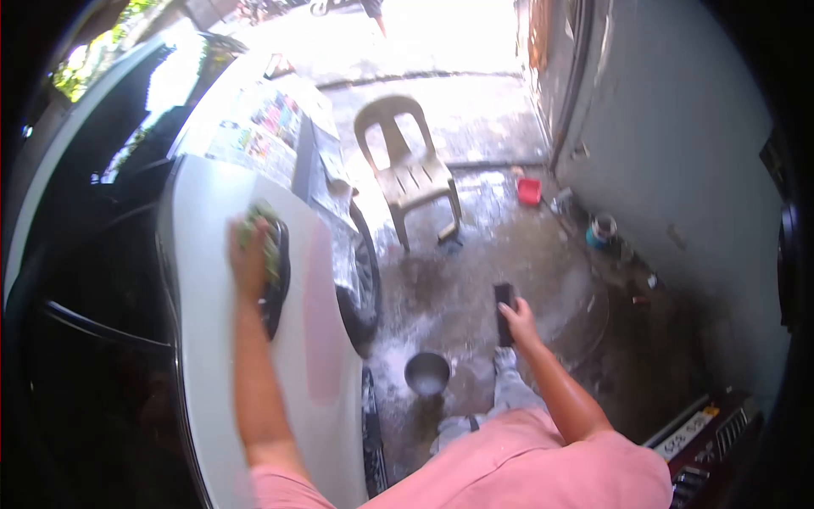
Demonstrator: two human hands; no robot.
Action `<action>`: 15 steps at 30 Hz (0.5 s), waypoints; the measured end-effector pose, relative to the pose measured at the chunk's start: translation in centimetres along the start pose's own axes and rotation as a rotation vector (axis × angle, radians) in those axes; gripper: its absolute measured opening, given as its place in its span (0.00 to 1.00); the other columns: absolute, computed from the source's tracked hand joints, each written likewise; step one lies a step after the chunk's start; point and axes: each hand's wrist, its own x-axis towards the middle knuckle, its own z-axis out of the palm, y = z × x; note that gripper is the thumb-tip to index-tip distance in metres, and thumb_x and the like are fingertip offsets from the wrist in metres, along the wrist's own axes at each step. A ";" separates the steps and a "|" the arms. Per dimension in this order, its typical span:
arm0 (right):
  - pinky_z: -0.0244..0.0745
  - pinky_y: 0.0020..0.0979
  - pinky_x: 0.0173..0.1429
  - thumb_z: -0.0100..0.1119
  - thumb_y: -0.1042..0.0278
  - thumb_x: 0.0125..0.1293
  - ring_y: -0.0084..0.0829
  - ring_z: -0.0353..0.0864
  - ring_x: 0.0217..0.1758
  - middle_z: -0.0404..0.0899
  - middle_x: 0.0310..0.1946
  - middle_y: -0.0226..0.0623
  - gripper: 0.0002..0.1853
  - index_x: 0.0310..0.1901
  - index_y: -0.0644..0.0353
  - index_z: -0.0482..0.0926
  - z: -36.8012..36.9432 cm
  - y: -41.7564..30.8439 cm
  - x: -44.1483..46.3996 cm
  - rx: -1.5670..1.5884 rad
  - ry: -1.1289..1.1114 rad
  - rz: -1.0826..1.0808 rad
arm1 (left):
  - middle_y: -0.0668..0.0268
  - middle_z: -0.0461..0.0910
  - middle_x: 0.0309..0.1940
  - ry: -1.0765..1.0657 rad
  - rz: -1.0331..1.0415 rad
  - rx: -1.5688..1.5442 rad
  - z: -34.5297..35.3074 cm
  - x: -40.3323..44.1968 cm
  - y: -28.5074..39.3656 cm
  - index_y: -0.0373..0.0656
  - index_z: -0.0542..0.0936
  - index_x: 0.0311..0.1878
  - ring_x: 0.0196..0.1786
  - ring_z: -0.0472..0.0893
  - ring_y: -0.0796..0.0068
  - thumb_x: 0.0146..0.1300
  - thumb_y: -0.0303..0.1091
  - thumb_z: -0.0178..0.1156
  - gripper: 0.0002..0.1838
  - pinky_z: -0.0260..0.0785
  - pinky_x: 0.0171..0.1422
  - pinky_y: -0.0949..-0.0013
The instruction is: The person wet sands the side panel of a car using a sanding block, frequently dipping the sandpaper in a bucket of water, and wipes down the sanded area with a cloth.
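My left hand (248,263) is pressed on a greenish cloth (270,242) against the white car panel (212,212). A dark, black-edged part (276,301) of the car lies just beside and under that hand. Below it to the right, a pale pink patch (321,339) shows on the panel. My right hand (519,320), held out over the wet floor, is closed round a dark rectangular block (504,310); its exact kind cannot be made out.
Newspaper (263,127) covers part of the car near the wheel (365,280). On the wet floor stand a plastic chair (411,174) and a grey bowl (426,374). A red scoop-like item (529,192) and a can (603,229) sit by the wall (670,153).
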 end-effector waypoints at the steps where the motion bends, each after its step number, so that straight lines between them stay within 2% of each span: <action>1: 0.74 0.32 0.49 0.67 0.62 0.68 0.25 0.77 0.43 0.81 0.40 0.35 0.17 0.50 0.65 0.77 -2.5 -0.3 0.3 -0.018 0.040 -0.035 | 0.64 0.80 0.43 -0.004 0.041 -0.101 2.1 -3.0 -0.1 0.39 0.78 0.51 0.46 0.78 0.72 0.76 0.51 0.57 0.21 0.71 0.53 0.66; 2: 0.75 0.32 0.48 0.67 0.63 0.67 0.24 0.77 0.42 0.80 0.39 0.35 0.16 0.49 0.65 0.77 -4.9 -0.6 0.8 -0.037 0.080 -0.068 | 0.65 0.80 0.43 -0.011 0.081 -0.201 4.8 -6.1 -1.0 0.40 0.79 0.53 0.44 0.78 0.72 0.80 0.53 0.50 0.23 0.71 0.51 0.67; 3: 0.75 0.32 0.48 0.67 0.65 0.66 0.24 0.77 0.41 0.80 0.38 0.35 0.15 0.48 0.65 0.77 -7.3 -0.1 1.7 -0.069 0.075 -0.046 | 0.63 0.81 0.43 -0.010 -0.216 -0.764 9.0 -10.0 -2.5 0.41 0.79 0.53 0.43 0.80 0.73 0.82 0.53 0.44 0.24 0.73 0.47 0.69; 4: 0.75 0.32 0.48 0.67 0.66 0.65 0.24 0.77 0.40 0.80 0.37 0.35 0.14 0.47 0.65 0.77 -9.0 0.1 2.5 -0.106 0.072 -0.019 | 0.62 0.81 0.43 -0.004 -0.434 -1.013 12.9 -13.4 -1.6 0.42 0.80 0.52 0.42 0.81 0.73 0.83 0.54 0.41 0.25 0.74 0.44 0.72; 5: 0.75 0.32 0.47 0.67 0.66 0.65 0.24 0.77 0.40 0.80 0.36 0.34 0.14 0.46 0.64 0.77 -10.3 -0.5 3.1 -0.131 0.065 -0.052 | 0.63 0.81 0.43 -0.043 -0.560 -1.022 16.5 -16.6 -1.5 0.41 0.79 0.51 0.43 0.81 0.73 0.83 0.50 0.42 0.23 0.74 0.47 0.69; 7: 0.75 0.32 0.47 0.68 0.68 0.63 0.25 0.78 0.39 0.80 0.35 0.35 0.14 0.45 0.65 0.77 -12.9 -0.9 5.0 -0.083 0.008 -0.099 | 0.65 0.80 0.41 0.028 -0.534 -0.873 25.4 -22.4 -3.3 0.41 0.79 0.49 0.45 0.80 0.72 0.79 0.38 0.46 0.14 0.73 0.54 0.67; 8: 0.75 0.32 0.48 0.68 0.67 0.63 0.26 0.78 0.40 0.81 0.36 0.35 0.15 0.47 0.65 0.78 -14.0 -1.4 6.2 -0.188 -0.001 -0.108 | 0.66 0.79 0.41 0.063 -0.525 -0.796 29.9 -25.3 -4.2 0.41 0.78 0.47 0.46 0.79 0.72 0.78 0.32 0.48 0.09 0.72 0.58 0.65; 9: 0.75 0.32 0.48 0.68 0.66 0.63 0.26 0.78 0.40 0.81 0.37 0.34 0.16 0.48 0.65 0.77 -14.7 -1.9 7.3 -0.224 -0.038 -0.134 | 0.66 0.80 0.42 0.000 -0.683 -0.851 32.9 -26.5 -1.3 0.41 0.79 0.49 0.48 0.79 0.73 0.75 0.29 0.51 0.08 0.72 0.60 0.67; 10: 0.75 0.33 0.48 0.69 0.64 0.63 0.26 0.78 0.40 0.80 0.37 0.34 0.18 0.49 0.65 0.77 -15.4 -3.4 8.5 -0.257 -0.074 -0.165 | 0.66 0.81 0.44 -0.067 -0.835 -0.903 35.9 -27.2 1.1 0.40 0.79 0.52 0.50 0.80 0.73 0.73 0.26 0.53 0.09 0.72 0.61 0.69; 12: 0.75 0.34 0.48 0.69 0.64 0.63 0.26 0.79 0.40 0.82 0.37 0.35 0.18 0.49 0.65 0.78 -16.1 -6.5 10.9 -0.332 -0.177 -0.243 | 0.66 0.82 0.50 -0.177 -0.633 -0.734 41.1 -28.1 5.0 0.41 0.81 0.59 0.52 0.81 0.76 0.69 0.23 0.57 0.17 0.74 0.60 0.72; 13: 0.76 0.34 0.48 0.69 0.64 0.63 0.28 0.80 0.40 0.83 0.36 0.38 0.16 0.48 0.64 0.79 -16.2 -6.8 12.6 -0.353 -0.204 -0.281 | 0.66 0.83 0.52 -0.261 -0.670 -0.756 42.9 -28.0 6.2 0.41 0.81 0.61 0.52 0.81 0.76 0.69 0.23 0.57 0.18 0.74 0.60 0.73; 15: 0.75 0.38 0.49 0.69 0.62 0.62 0.38 0.82 0.42 0.83 0.38 0.45 0.18 0.48 0.64 0.80 -15.8 -9.5 14.6 -0.405 -0.245 -0.324 | 0.65 0.83 0.54 -0.431 -0.747 -0.799 45.7 -27.8 7.9 0.42 0.80 0.65 0.53 0.82 0.78 0.68 0.23 0.57 0.22 0.74 0.60 0.73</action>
